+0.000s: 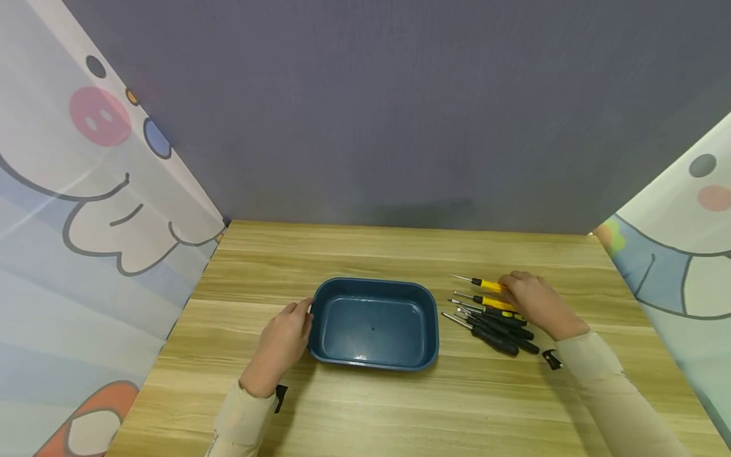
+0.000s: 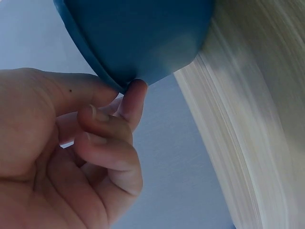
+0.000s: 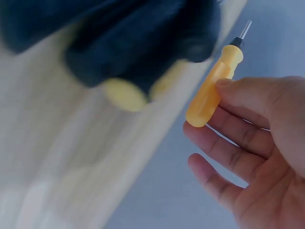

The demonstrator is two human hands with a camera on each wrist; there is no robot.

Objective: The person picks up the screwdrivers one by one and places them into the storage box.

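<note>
A dark blue rectangular plastic tray (image 1: pixel 374 366) sits on the wooden table. My left hand (image 1: pixel 283 336) pinches its left rim between thumb and forefinger, the other fingers curled below, as the left wrist view shows. To the right of the tray, my right hand (image 1: pixel 533 301) holds a yellow-handled screwdriver (image 3: pixel 212 90) by its handle, thumb on one side and fingers on the other. Its thin metal shaft points left in the head view. Just below lie a second yellow screwdriver (image 1: pixel 495 303) and several black-handled screwdrivers (image 1: pixel 497 341), bunched together with their tips toward the tray.
The wood-grain table (image 1: pixel 365 412) ends at a grey panel (image 1: pixel 365 127) along the back. Curtains with cartoon prints (image 1: pixel 97 209) hang on the left and right sides. A black strap end (image 1: pixel 552 359) shows by the right cuff.
</note>
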